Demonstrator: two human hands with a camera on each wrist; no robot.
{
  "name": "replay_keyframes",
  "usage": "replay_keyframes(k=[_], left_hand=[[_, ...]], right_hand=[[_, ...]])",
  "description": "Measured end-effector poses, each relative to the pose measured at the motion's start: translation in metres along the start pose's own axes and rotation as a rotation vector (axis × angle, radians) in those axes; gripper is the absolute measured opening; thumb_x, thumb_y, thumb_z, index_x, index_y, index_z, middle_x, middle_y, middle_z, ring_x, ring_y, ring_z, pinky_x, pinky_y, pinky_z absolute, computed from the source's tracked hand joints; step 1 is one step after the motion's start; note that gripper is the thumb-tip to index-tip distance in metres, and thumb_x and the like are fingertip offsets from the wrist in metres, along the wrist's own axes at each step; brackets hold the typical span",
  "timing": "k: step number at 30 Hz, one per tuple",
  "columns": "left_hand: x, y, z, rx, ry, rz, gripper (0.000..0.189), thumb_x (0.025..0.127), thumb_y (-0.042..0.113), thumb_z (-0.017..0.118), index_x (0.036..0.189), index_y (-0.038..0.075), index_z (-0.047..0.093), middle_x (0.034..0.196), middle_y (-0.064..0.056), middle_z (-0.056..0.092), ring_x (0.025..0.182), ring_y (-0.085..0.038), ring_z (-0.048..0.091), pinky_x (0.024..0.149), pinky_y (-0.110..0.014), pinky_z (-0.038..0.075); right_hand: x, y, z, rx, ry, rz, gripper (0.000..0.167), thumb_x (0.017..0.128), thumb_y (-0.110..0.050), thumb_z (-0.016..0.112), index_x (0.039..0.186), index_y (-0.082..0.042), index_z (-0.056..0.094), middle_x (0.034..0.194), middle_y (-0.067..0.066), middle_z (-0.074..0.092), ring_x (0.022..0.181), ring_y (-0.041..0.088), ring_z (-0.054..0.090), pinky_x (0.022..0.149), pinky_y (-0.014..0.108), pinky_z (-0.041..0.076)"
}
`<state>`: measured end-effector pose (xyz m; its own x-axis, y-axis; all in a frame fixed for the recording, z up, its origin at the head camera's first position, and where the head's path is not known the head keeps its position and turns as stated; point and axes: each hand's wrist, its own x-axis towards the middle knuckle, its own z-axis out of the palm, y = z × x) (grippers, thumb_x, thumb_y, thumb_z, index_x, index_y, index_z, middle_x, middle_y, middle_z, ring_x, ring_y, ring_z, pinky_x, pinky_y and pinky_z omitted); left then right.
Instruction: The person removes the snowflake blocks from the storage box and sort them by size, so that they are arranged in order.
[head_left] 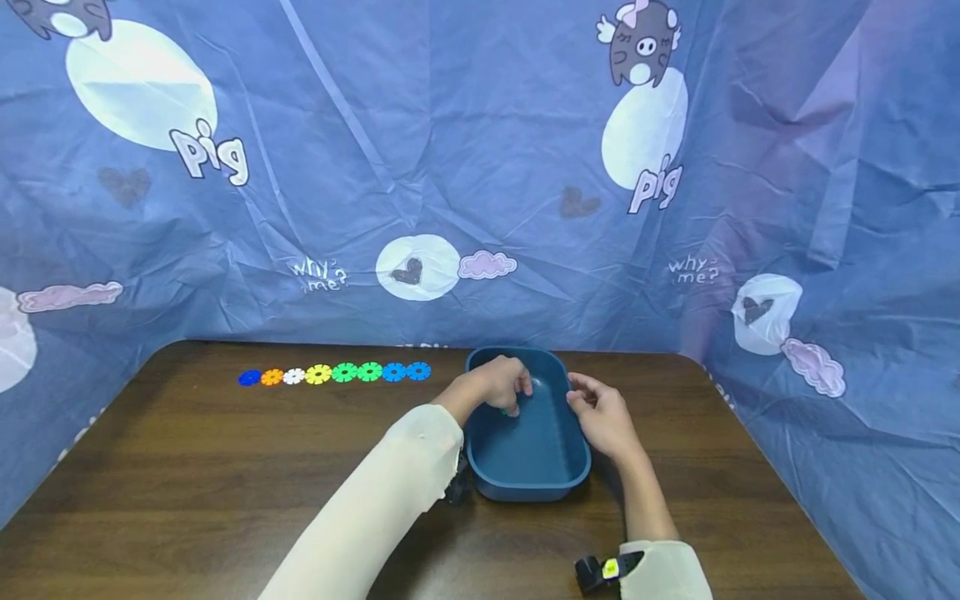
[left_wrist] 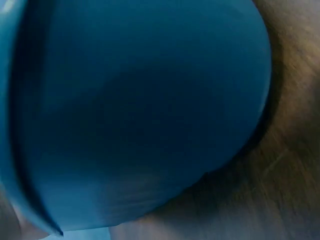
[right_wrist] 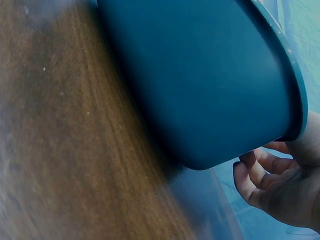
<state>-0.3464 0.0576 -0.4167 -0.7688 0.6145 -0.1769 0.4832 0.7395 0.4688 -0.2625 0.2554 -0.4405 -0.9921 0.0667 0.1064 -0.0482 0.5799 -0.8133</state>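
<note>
A dark teal rectangular bin (head_left: 527, 483) stands on the table. My left hand (head_left: 498, 382) reaches over its left rim, fingers bent down inside. A small bit of green (head_left: 504, 412) shows beside the fingertips; whether they pinch it is unclear. My right hand (head_left: 603, 414) is at the bin's right side, fingers loosely bent by the rim. In the right wrist view, the right hand (right_wrist: 280, 185) lies against the outside of the bin (right_wrist: 210, 90). Only the wall of the bin (left_wrist: 150, 100) fills most of the left wrist view, and the left fingers are hidden there.
A row of flower-shaped plastic discs (head_left: 344, 372) lies left of the bin near the back edge, in dark blue, orange, white, yellow, green and light blue. The brown wooden table (head_left: 247, 492) ends at a blue printed cloth (head_left: 495, 167) hung behind it.
</note>
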Motion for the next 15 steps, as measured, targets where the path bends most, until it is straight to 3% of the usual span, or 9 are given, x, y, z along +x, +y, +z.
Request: replay_keyframes(k=[4, 15], left_hand=[[0.0022, 0.0016, 0.0013, 0.041, -0.017, -0.033, 0.031, 0.082, 0.009, 0.087, 0.111, 0.013, 0.075, 0.106, -0.001, 0.068, 0.097, -0.015, 0.063, 0.080, -0.027, 0.055], [0.0042, 0.0017, 0.0083, 0.008, -0.043, -0.047, 0.023, 0.083, 0.021, 0.087, 0.102, 0.016, 0.074, 0.093, 0.005, 0.064, 0.088, -0.011, 0.060, 0.080, -0.026, 0.054]], right_hand=[[-0.0004, 0.0000, 0.0000, -0.003, -0.003, -0.006, 0.038, 0.105, -0.016, 0.057, 0.141, -0.004, 0.060, 0.112, 0.014, 0.069, 0.101, 0.026, 0.062, 0.084, 0.037, 0.052], [0.0001, 0.0005, -0.0005, -0.008, 0.009, -0.002, 0.038, 0.105, -0.015, 0.057, 0.141, -0.004, 0.060, 0.113, 0.015, 0.070, 0.100, 0.026, 0.062, 0.084, 0.037, 0.052]])
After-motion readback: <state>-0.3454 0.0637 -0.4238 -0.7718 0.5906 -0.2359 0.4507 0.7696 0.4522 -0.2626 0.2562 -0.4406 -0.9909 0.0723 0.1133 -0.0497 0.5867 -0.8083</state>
